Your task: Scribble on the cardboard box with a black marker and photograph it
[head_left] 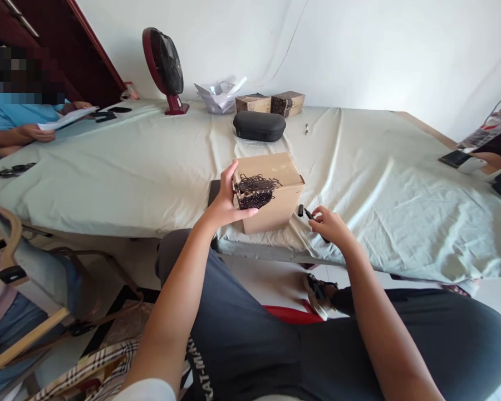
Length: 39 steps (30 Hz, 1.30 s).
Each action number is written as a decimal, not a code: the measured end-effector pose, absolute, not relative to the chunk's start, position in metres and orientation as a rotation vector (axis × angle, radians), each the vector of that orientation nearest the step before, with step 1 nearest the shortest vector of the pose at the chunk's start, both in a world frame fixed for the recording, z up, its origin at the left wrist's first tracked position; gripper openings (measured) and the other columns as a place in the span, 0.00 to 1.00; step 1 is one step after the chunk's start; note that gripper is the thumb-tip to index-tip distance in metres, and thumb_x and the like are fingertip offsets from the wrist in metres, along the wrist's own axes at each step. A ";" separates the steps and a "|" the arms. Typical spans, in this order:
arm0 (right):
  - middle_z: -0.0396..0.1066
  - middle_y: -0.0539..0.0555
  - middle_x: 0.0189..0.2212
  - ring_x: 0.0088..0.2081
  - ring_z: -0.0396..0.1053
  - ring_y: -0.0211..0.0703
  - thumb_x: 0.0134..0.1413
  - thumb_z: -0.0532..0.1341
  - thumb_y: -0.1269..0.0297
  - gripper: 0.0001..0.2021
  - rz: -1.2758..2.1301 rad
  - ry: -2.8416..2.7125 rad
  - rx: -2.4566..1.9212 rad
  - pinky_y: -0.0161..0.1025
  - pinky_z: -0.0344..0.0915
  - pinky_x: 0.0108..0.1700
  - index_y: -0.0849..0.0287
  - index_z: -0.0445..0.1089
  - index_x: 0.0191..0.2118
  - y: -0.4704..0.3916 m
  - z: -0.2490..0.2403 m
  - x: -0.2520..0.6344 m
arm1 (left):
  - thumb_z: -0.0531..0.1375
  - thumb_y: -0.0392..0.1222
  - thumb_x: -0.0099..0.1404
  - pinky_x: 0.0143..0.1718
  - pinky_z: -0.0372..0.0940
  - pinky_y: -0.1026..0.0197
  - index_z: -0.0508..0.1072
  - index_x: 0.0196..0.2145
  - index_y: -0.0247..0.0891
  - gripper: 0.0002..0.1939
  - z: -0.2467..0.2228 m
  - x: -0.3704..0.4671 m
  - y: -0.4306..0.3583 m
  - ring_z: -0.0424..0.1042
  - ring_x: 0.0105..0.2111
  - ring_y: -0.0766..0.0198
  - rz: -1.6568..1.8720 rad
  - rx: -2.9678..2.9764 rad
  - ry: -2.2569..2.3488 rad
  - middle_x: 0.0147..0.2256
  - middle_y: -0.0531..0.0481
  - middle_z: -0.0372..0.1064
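A brown cardboard box [271, 209] rests near the front edge of the cloth-covered table, with black scribbles over its left corner. My left hand [227, 203] grips that scribbled corner, thumb on the front face and fingers up along the left side. Right of the box, my right hand [328, 223] pinches a black marker [309, 214], its tip pointing left. A small black cap [300, 210] lies between the marker tip and the box. Part of a dark flat object [214, 192] shows behind my left hand.
Behind the box sit a black case [259, 126], two small cartons [288, 103], a white plastic bag [220, 97] and a red fan [166, 69]. A person at the far left holds papers [69, 118]. A chair [14, 234] stands at the left.
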State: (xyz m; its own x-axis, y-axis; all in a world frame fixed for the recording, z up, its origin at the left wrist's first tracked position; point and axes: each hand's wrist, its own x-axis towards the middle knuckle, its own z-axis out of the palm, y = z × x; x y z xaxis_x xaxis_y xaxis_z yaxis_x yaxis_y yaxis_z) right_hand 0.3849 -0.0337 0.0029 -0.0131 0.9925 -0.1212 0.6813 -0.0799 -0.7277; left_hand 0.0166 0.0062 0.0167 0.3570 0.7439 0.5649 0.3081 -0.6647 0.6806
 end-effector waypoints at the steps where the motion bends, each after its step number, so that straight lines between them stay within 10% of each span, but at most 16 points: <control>1: 0.79 0.49 0.23 0.23 0.68 0.42 0.56 0.62 0.64 0.07 0.815 -1.817 -1.852 0.38 0.56 0.28 0.53 0.64 0.40 -0.033 0.001 0.382 | 0.77 0.65 0.56 0.78 0.50 0.28 0.32 0.78 0.60 0.71 0.016 0.016 0.007 0.40 0.80 0.31 1.261 2.150 0.918 0.78 0.38 0.35; 24: 0.82 0.64 0.46 0.48 0.79 0.61 0.70 0.57 0.55 0.16 0.341 -1.870 -2.354 0.43 0.62 0.39 0.56 0.69 0.56 -0.028 -0.009 0.347 | 0.77 0.64 0.57 0.72 0.63 0.32 0.32 0.78 0.61 0.70 0.021 0.016 0.002 0.45 0.79 0.33 1.207 2.102 0.931 0.80 0.39 0.30; 39: 0.76 0.73 0.52 0.52 0.74 0.63 0.74 0.52 0.60 0.16 0.093 -1.838 -2.117 0.49 0.67 0.49 0.64 0.73 0.51 0.012 -0.035 0.339 | 0.76 0.67 0.56 0.79 0.46 0.28 0.31 0.78 0.60 0.71 0.017 0.015 0.007 0.39 0.80 0.33 1.239 2.164 0.945 0.78 0.38 0.37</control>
State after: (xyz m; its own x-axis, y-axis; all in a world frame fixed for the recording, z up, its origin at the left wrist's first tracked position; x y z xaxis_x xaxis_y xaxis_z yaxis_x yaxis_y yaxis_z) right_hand 0.3394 0.0116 -0.0347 0.1636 0.9722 0.1677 0.9503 -0.1097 -0.2913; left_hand 0.0154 0.0071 0.0168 0.3547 0.7560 0.5501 0.3309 -0.6518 0.6824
